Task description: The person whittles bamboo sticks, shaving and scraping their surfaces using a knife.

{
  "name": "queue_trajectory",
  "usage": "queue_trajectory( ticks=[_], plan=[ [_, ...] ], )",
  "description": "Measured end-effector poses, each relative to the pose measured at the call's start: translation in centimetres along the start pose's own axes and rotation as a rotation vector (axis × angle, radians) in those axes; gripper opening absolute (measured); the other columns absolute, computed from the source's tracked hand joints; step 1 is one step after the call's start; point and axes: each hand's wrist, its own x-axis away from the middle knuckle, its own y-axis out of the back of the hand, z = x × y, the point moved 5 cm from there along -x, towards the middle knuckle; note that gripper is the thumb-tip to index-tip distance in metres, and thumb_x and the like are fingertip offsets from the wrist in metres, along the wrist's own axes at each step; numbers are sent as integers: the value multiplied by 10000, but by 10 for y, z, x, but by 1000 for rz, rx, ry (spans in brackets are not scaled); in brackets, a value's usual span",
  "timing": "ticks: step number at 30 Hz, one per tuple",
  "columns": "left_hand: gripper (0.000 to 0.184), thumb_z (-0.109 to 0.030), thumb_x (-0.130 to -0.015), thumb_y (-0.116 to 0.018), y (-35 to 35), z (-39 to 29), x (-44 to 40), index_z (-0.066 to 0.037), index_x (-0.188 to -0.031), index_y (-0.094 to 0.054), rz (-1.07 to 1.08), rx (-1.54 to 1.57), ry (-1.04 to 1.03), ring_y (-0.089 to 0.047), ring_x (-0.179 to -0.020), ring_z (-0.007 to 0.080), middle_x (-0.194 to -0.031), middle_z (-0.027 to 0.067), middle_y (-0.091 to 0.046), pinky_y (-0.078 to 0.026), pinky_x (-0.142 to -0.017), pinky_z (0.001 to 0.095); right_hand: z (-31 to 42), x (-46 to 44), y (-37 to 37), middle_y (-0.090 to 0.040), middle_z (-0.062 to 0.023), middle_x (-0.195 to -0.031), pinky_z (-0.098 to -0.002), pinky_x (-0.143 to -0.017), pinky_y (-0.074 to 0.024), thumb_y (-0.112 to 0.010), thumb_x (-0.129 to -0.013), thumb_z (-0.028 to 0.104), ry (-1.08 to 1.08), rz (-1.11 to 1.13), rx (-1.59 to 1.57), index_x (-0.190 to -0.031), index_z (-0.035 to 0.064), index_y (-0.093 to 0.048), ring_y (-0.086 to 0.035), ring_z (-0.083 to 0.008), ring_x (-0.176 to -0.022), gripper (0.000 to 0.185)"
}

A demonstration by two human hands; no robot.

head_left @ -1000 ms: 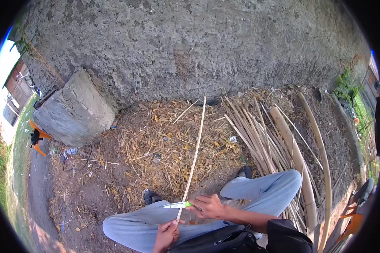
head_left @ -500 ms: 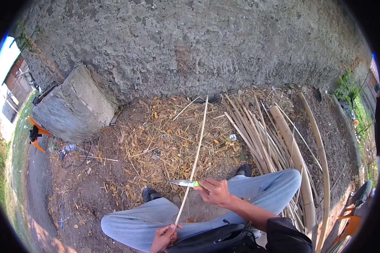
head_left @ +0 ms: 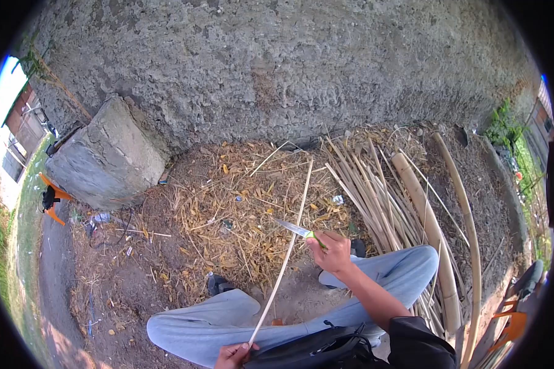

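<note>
My left hand, low in the view over my lap, is closed on the near end of a long, thin bamboo strip. The strip slants up and away to the right, over the littered ground. My right hand grips a knife by its green handle. Its blade points up and left and crosses the strip about midway along; whether the edge presses into it I cannot tell. My fingers cover most of the handle.
A pile of split bamboo strips lies to the right, beside a thick bamboo pole and a curved pole. Ahead rises a rough wall, with a concrete block at left. Shavings cover the ground.
My right hand and the knife have moved up and away along the strip. My left hand has come slightly down and left, and the strip's far end now sits nearer and further right.
</note>
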Motion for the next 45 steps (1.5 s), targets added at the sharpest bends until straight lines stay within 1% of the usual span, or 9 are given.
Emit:
queue_trajectory(
  ticks=[15, 20, 25, 29, 34, 37, 39, 43, 45],
  plan=[
    [341, -391, -1014, -584, 31, 53, 10, -80, -1041, -722, -21, 35, 64, -324, -436, 38, -553, -88, -391, -241, -405, 230, -45, -22, 1, -662, -71, -670, -371, -416, -433, -741, -881, 254, -91, -96, 67, -901, 68, -738, -611, -248, -480, 187],
    [330, -382, -1021, -575, 30, 38, 20, -134, -805, -599, 22, -3, 65, -312, -449, 33, -560, -94, -375, -232, -410, 227, -48, -19, -3, -645, -99, -656, -391, -469, -450, -722, -897, 261, -126, -71, 75, -936, 48, -749, -605, -281, -493, 218],
    [354, -390, -1029, -559, 61, 76, 24, -144, -773, -566, 90, -62, 50, -325, -466, 33, -574, -94, -392, -241, -422, 230, -86, -33, 17, -643, -95, -662, -427, -539, -466, -677, -931, 280, -334, -21, 145, -913, 45, -738, -622, -323, -574, 243],
    [360, -395, -1038, -538, 54, 61, 27, -143, -788, -602, 76, -135, 22, -379, -510, 30, -598, -90, -433, -271, -457, 222, -102, -27, 17, -549, -87, -573, -334, -488, -357, -651, -964, 296, -362, -107, -48, -923, 14, -745, -498, -194, -482, 301],
    [377, -372, -1039, -534, 51, 44, 14, -52, -907, -684, -212, -471, -305, -442, -585, 79, -619, -32, -500, -360, -524, 276, -116, 1, 5, -471, 44, -690, -205, -442, -269, -494, -1052, 415, -1225, -104, -1101, -1044, 10, -654, -373, -45, -504, 435],
    [367, -340, -1030, -541, 40, 20, 10, -4, -1050, -686, -348, -601, -431, -436, -619, 142, -640, 30, -516, -413, -577, 352, -111, 20, -6, -446, 39, -690, -201, -434, -275, -467, -1058, 421, -1216, -47, -1160, -1149, 11, -608, -347, -52, -482, 443],
    [351, -322, -1028, -537, 24, -9, 10, -6, -1070, -685, -344, -624, -435, -482, -616, 152, -648, 51, -532, -435, -592, 353, -94, 38, -16, -463, 42, -646, -221, -442, -272, -486, -1053, 406, -1211, -46, -1140, -1077, 2, -653, -370, -52, -482, 437],
    [345, -307, -1027, -532, 9, -4, -31, 8, -980, -664, -341, -682, -395, -517, -604, 170, -634, 63, -526, -450, -588, 365, -35, 58, -32, -571, -43, -573, -301, -475, -360, -605, -997, 285, -690, 207, -561, -959, -33, -716, -516, -132, -505, 339],
    [376, -320, -1038, -522, -1, -7, -47, -23, -830, -619, -622, -617, -828, -496, -561, 134, -599, 28, -488, -412, -524, 328, 13, 52, -25, -664, -122, -683, -349, -524, -466, -679, -941, 240, -439, 285, -445, -1008, -21, -717, -606, -207, -548, 272]
  ],
)
